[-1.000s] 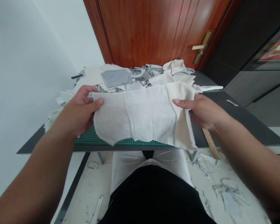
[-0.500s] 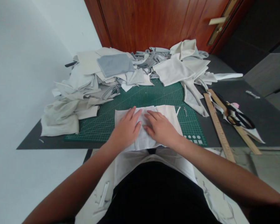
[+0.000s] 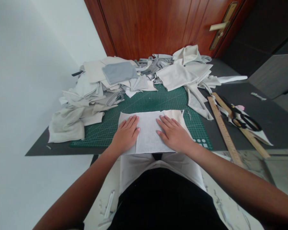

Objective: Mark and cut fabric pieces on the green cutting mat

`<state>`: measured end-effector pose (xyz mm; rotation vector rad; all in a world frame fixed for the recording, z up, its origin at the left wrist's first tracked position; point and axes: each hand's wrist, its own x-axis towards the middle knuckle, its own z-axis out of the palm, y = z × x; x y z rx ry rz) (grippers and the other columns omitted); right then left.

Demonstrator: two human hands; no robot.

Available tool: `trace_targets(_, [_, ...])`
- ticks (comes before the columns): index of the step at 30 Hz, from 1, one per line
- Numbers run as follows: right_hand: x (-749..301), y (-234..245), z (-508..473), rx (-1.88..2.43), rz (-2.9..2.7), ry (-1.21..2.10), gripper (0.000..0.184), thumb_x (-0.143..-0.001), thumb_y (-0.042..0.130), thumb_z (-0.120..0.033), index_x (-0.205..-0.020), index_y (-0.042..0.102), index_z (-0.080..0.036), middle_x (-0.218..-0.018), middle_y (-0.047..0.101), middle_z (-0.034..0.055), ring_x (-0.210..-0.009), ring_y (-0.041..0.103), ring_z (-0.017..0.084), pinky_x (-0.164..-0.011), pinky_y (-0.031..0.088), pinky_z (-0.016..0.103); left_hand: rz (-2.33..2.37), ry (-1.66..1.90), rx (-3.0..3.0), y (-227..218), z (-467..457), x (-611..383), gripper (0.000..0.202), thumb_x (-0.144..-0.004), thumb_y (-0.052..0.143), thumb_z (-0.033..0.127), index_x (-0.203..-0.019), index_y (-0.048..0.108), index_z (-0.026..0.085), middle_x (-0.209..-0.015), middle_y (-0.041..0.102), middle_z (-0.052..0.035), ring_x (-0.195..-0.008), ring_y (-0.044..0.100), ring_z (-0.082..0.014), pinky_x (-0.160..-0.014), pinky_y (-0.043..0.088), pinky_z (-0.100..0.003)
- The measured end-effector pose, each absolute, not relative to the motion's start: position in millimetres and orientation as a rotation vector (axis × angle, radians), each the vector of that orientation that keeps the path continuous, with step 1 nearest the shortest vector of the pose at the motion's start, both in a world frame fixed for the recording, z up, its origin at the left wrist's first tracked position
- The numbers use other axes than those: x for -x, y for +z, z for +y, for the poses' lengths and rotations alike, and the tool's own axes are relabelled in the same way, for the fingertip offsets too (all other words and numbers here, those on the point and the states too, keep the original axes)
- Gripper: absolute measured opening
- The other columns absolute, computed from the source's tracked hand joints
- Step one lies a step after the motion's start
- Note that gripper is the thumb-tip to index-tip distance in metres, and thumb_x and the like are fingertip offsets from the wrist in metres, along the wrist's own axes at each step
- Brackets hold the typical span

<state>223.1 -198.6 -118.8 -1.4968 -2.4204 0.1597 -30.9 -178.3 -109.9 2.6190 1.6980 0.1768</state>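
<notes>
A white piece of cloth point(image 3: 148, 129) lies flat on the green cutting mat point(image 3: 158, 100) at the table's near edge. My left hand point(image 3: 126, 134) rests palm down on its left part, fingers stretched out. My right hand point(image 3: 174, 133) lies flat on its right part, fingers also spread. A gap of bare cloth shows between the two hands. Neither hand holds anything.
Heaps of white and grey fabric scraps point(image 3: 91, 92) crowd the left and back of the dark table point(image 3: 273, 118). Two wooden rulers point(image 3: 224, 131) and black scissors point(image 3: 246, 119) lie to the right of the mat. A wooden door point(image 3: 163, 25) stands behind.
The cloth was held up in both hands, then laid on the mat. Since half a second ago my hands have slid apart, outward across the cloth.
</notes>
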Motion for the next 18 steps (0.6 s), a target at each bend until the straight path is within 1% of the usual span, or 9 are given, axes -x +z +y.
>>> trace_targets(4, [-222.5,-119.7,-195.3,1.516,-2.401,0.167,0.062,-0.106,0.033,-0.047,-0.157,0.043,-0.013,-0.166,0.034,0.0161,-0.156,0.028,0.029,-0.126,0.025,0.052,1.647,0.172,-2.625,-110.0,-166.3,40.2,0.059,-0.106,0.025,0.032,-0.16,0.032,0.012,-0.166,0.035,-0.0123,-0.156,0.029,-0.022,-0.127,0.025,-0.045])
trace_targets(6, [-224.0,-120.0,-191.7,1.54,-2.393,0.175,0.063,-0.106,0.032,-0.046,-0.158,0.042,-0.01,-0.166,0.033,0.0171,-0.156,0.027,0.03,-0.127,0.025,0.052,1.648,0.169,-2.616,-110.0,-159.1,43.6,0.059,-0.105,0.026,0.031,-0.16,0.033,0.011,-0.167,0.034,-0.0125,-0.156,0.028,-0.0219,-0.128,0.024,-0.044])
trace_targets(9, [-230.7,-120.6,-184.6,1.559,-2.38,0.208,0.063,-0.106,0.029,-0.041,-0.158,0.04,-0.006,-0.166,0.032,0.0176,-0.156,0.027,0.031,-0.127,0.025,0.052,1.661,0.164,-2.605,-109.7,-150.9,46.3,0.06,-0.104,0.026,0.03,-0.159,0.033,0.008,-0.167,0.033,-0.0144,-0.156,0.027,-0.0231,-0.127,0.025,-0.044])
trace_targets(12, [-240.0,-121.8,-179.0,1.548,-2.368,0.238,0.061,-0.106,0.026,-0.034,-0.158,0.039,-0.007,-0.166,0.032,0.0154,-0.156,0.029,0.028,-0.127,0.025,0.051,1.675,0.138,-2.615,-109.1,-148.5,47.3,0.06,-0.104,0.028,0.033,-0.16,0.033,0.009,-0.167,0.032,-0.0139,-0.157,0.027,-0.0246,-0.128,0.024,-0.044])
trace_targets(15, [-246.1,-123.6,-177.3,1.531,-2.362,0.23,0.059,-0.105,0.027,-0.032,-0.158,0.041,-0.009,-0.166,0.034,0.0137,-0.155,0.031,0.027,-0.127,0.026,0.05,1.684,0.109,-2.635,-108.6,-149.6,48.4,0.061,-0.105,0.031,0.037,-0.161,0.032,0.013,-0.168,0.03,-0.012,-0.157,0.026,-0.026,-0.128,0.023,-0.046])
trace_targets(18, [-246.5,-125.4,-177.7,1.522,-2.336,0.221,0.059,-0.104,0.029,-0.031,-0.158,0.04,-0.01,-0.166,0.034,0.0136,-0.154,0.032,0.026,-0.127,0.027,0.05,1.672,0.085,-2.67,-109.5,-149.8,50.5,0.059,-0.106,0.031,0.038,-0.161,0.033,0.019,-0.169,0.029,-0.0094,-0.157,0.026,-0.0252,-0.127,0.025,-0.046])
